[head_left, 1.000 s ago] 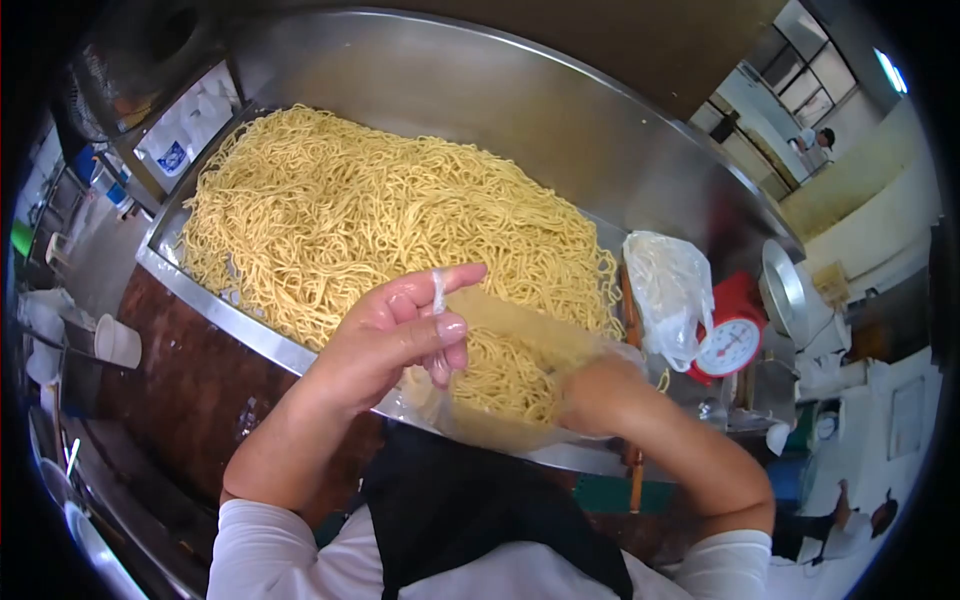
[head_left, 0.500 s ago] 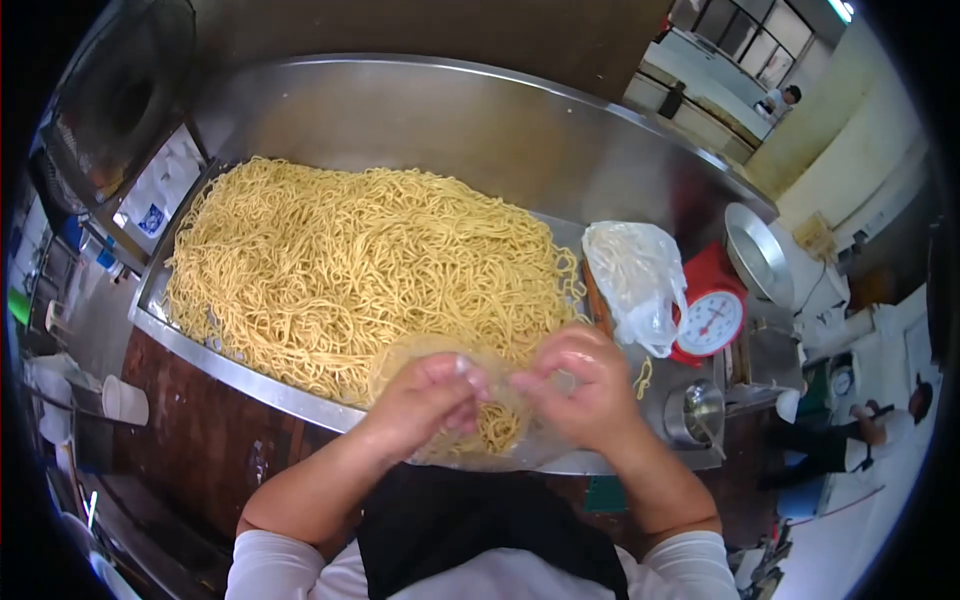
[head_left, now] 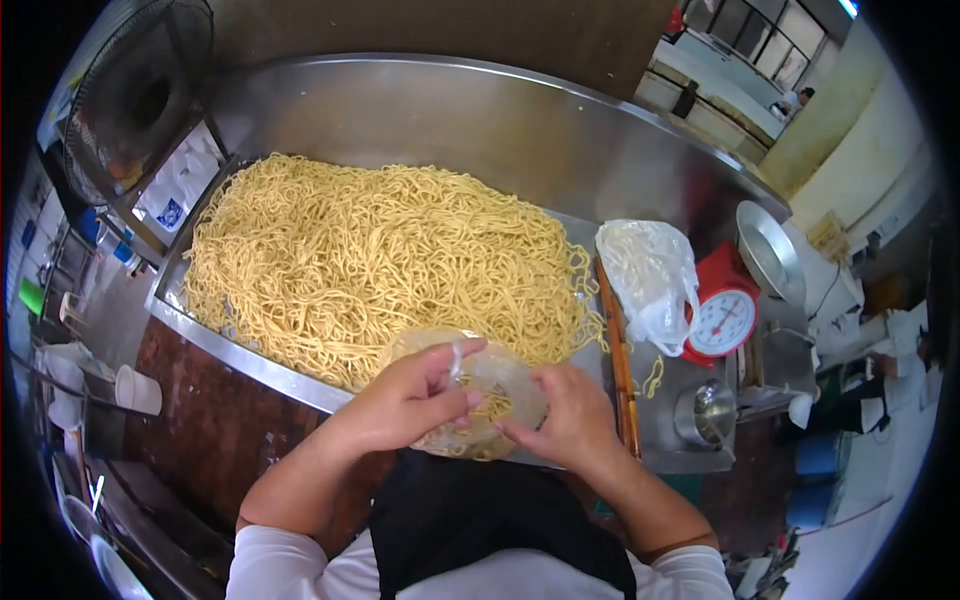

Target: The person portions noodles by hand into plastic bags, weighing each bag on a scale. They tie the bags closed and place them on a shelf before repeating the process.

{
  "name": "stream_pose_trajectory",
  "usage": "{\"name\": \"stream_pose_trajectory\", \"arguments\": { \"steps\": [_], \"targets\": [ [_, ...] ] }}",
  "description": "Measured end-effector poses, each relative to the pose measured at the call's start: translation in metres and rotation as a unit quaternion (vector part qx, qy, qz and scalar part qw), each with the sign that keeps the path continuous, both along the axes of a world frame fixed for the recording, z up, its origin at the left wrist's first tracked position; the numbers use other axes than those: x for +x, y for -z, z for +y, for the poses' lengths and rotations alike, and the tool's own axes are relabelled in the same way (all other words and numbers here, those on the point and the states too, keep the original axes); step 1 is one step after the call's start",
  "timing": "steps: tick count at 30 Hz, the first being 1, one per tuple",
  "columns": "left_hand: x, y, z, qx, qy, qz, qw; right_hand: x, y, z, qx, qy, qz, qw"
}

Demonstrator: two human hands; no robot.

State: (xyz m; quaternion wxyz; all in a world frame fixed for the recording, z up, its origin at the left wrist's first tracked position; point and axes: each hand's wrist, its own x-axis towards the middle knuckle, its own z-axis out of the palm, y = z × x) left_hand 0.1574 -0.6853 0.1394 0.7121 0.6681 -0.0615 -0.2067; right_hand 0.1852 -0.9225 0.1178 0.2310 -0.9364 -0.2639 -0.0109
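A clear plastic bag (head_left: 515,385) with some noodles inside is between my hands, over the near edge of the steel tray (head_left: 270,385). My left hand (head_left: 405,400) grips the bag's left side, index finger stretched across its top and something whitish around that finger. On the bag's right side, my right hand (head_left: 568,418) pinches the plastic between thumb and fingers. Just beyond the bag, a large heap of yellow noodles (head_left: 390,260) fills much of the tray.
Right of the heap lie long wooden sticks (head_left: 618,360) and a white plastic bag (head_left: 648,280). A red dial scale (head_left: 722,318) with a metal pan (head_left: 770,255) and a metal bowl (head_left: 705,412) stand further right. A fan (head_left: 140,100) is at the back left.
My hands have moved apart, and the bag between them is spread wider, showing the noodles inside. The view has shifted slightly, and more of the wooden sticks shows beside my right hand.
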Motion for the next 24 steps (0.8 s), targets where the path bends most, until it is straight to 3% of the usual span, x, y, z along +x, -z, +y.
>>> {"name": "stream_pose_trajectory", "arguments": {
  "steps": [1, 3, 4, 6, 7, 8, 9, 10, 13, 15, 17, 19, 20, 21, 22, 23, 24],
  "targets": [
    [0.000, 0.005, 0.004, 0.000, 0.001, 0.000, 1.000, 0.003, 0.000, 0.005, 0.000, 0.001, 0.000, 1.000],
    [-0.003, 0.013, 0.013, -0.111, -0.011, 0.048, 0.993, 0.010, 0.000, 0.015, 0.149, -0.003, -0.144, 0.978],
    [-0.005, 0.012, 0.014, -0.112, -0.011, 0.049, 0.992, 0.010, 0.003, 0.016, 0.149, -0.002, -0.143, 0.978],
    [-0.009, 0.007, 0.015, -0.101, -0.009, 0.083, 0.991, 0.012, 0.007, 0.016, -0.026, -0.082, 0.009, 0.996],
    [-0.008, 0.004, 0.016, -0.101, -0.012, 0.080, 0.992, 0.011, 0.007, 0.018, -0.026, -0.086, 0.006, 0.996],
    [-0.007, 0.000, 0.018, 0.076, 0.023, -0.102, 0.992, 0.008, 0.007, 0.019, 0.110, -0.042, 0.085, 0.989],
    [-0.006, -0.004, 0.017, 0.250, 0.054, -0.273, 0.927, 0.006, 0.007, 0.021, 0.241, 0.000, 0.165, 0.956],
    [-0.004, -0.014, 0.012, 0.325, 0.005, -0.388, 0.863, 0.007, 0.003, 0.021, 0.238, -0.010, 0.168, 0.957],
    [-0.006, -0.024, -0.001, 0.313, -0.036, -0.377, 0.871, 0.011, -0.015, 0.019, 0.296, -0.023, 0.202, 0.933],
    [-0.003, -0.024, 0.002, 0.317, -0.043, -0.384, 0.866, 0.013, -0.024, 0.019, 0.235, -0.032, -0.023, 0.971],
    [0.001, -0.017, 0.007, 0.314, -0.045, -0.393, 0.863, 0.009, -0.032, 0.005, 0.209, 0.010, 0.011, 0.978],
    [0.007, -0.007, 0.010, 0.183, -0.066, -0.449, 0.872, 0.001, -0.039, -0.009, 0.179, 0.062, 0.042, 0.981],
    [0.005, -0.010, 0.012, 0.185, -0.068, -0.451, 0.871, -0.003, -0.043, -0.015, 0.242, 0.058, 0.225, 0.942],
    [0.002, -0.016, 0.013, 0.167, -0.019, -0.364, 0.916, -0.006, -0.046, -0.017, 0.294, 0.051, 0.400, 0.866],
    [-0.001, -0.022, 0.014, 0.147, 0.029, -0.273, 0.950, -0.007, -0.047, -0.013, 0.363, 0.041, 0.474, 0.801],
    [-0.002, -0.027, 0.013, 0.149, 0.026, -0.273, 0.950, -0.007, -0.037, -0.008, 0.362, 0.038, 0.475, 0.801],
    [-0.001, -0.033, 0.010, 0.233, 0.072, -0.298, 0.923, -0.007, -0.020, -0.001, 0.417, 0.032, 0.449, 0.789]
  ]
}}
